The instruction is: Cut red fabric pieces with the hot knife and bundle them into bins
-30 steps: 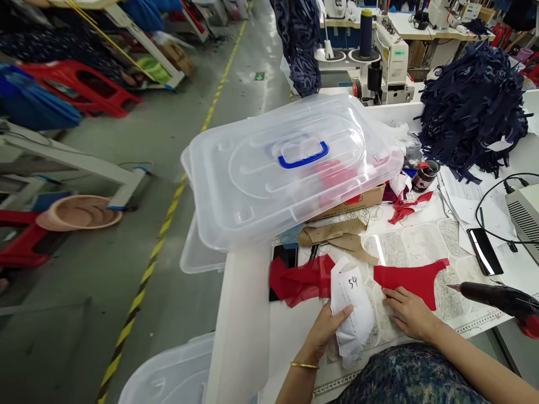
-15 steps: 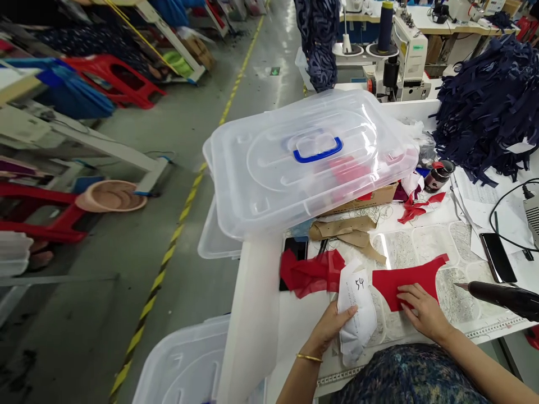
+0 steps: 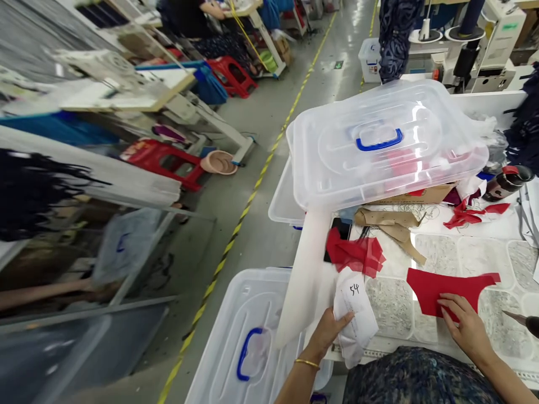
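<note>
Red fabric cutout point(image 3: 442, 292) — pinned flat by the right hand point(image 3: 465, 325). The left hand point(image 3: 326, 334), well apart, clamps a white paper packet point(image 3: 356, 314).

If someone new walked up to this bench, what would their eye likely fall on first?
Most likely the clear plastic box with its blue handle, on the bench's far end. Then the red fabric under the right hand, and the white packet marked 54 in the left hand.
</note>
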Demonstrator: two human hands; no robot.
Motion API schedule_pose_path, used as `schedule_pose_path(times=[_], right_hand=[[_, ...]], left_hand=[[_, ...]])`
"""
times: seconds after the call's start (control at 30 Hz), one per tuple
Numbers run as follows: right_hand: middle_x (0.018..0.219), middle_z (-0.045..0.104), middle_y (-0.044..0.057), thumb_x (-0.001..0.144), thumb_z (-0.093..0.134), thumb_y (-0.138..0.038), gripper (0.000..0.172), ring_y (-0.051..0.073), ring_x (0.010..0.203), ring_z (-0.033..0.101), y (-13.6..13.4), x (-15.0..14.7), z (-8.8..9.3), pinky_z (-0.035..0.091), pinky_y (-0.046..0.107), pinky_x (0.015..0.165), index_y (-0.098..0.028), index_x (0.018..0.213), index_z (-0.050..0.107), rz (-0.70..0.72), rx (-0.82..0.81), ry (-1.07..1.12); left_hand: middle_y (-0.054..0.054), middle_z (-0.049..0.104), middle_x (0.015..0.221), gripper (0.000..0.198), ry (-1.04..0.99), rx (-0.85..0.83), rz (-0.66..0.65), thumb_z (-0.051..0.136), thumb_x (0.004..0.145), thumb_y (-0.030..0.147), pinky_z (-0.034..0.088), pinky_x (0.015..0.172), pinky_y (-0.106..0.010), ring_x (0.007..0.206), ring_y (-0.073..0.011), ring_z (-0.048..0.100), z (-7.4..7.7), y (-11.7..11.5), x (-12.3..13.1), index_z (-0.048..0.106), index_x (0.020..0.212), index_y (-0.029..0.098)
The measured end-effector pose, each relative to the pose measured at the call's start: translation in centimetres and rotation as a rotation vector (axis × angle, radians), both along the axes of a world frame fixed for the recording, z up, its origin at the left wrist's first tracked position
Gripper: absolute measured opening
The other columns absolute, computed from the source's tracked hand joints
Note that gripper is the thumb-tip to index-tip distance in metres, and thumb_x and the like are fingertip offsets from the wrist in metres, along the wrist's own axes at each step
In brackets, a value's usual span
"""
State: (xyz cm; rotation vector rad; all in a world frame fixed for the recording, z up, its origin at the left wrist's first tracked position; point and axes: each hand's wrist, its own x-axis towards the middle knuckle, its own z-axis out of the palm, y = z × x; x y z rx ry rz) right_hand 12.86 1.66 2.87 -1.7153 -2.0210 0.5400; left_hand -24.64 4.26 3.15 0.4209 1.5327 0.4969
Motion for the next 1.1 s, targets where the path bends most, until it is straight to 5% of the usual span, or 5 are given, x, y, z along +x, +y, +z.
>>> schedule_pose_path(times=[0.23, 0.37, 0.53, 0.8, 1.1], right_hand=[[0.112, 0.069, 0.008, 0.093, 0.045, -0.018, 0.028, 0.022, 0.102, 0.064, 3.9, -5.9, 1.0, 0.058, 0.036, 0.086, -0.024, 0.107, 0.069, 0.283, -0.019, 0.000], [0.121, 0.066, 0.010, 0.090, 0.046, -0.012, 0.034, 0.023, 0.105, 0.061, 6.6, -9.4, 1.6, 0.055, 0.038, 0.091, -0.020, 0.115, 0.066, 0.436, -0.025, -0.073], [0.138, 0.057, 0.013, 0.086, 0.052, -0.012, 0.043, 0.029, 0.114, 0.055, 8.4, -12.2, 1.2, 0.053, 0.044, 0.090, -0.018, 0.127, 0.061, 0.448, -0.087, -0.200], [0.134, 0.061, 0.013, 0.085, 0.051, -0.012, 0.048, 0.031, 0.111, 0.055, 7.8, -12.1, 0.3, 0.052, 0.047, 0.088, -0.013, 0.133, 0.058, 0.392, -0.095, -0.201], [0.121, 0.067, 0.011, 0.093, 0.042, -0.012, 0.039, 0.023, 0.105, 0.061, 5.7, -9.4, 2.4, 0.056, 0.042, 0.094, -0.018, 0.125, 0.064, 0.299, 0.002, -0.005]], left_hand=[[-0.016, 0.073, 0.114, 0.064, 0.227, 0.156, 0.338, 0.092, 0.054, 0.040, 0.054, 0.094, -0.042, 0.108, -0.0322, 0.068, -1.0, -1.0, -0.5, 0.067, 0.107, 0.013], [-0.015, 0.072, 0.116, 0.061, 0.302, 0.273, 0.383, 0.089, 0.059, 0.037, 0.054, 0.094, -0.039, 0.109, -0.0302, 0.068, -0.8, -1.4, -0.4, 0.062, 0.109, 0.016], [-0.015, 0.069, 0.119, 0.061, 0.357, 0.308, 0.392, 0.086, 0.064, 0.037, 0.052, 0.096, -0.038, 0.112, -0.0298, 0.066, -0.6, -2.2, -0.1, 0.058, 0.115, 0.018], [-0.015, 0.071, 0.115, 0.061, 0.412, 0.308, 0.341, 0.082, 0.065, 0.044, 0.052, 0.094, -0.040, 0.109, -0.0315, 0.066, -1.4, -3.1, -0.3, 0.059, 0.115, 0.017], [-0.013, 0.068, 0.120, 0.066, 0.393, 0.306, 0.312, 0.082, 0.069, 0.046, 0.050, 0.099, -0.038, 0.116, -0.0308, 0.063, -2.6, -2.4, -0.2, 0.055, 0.124, 0.020]])
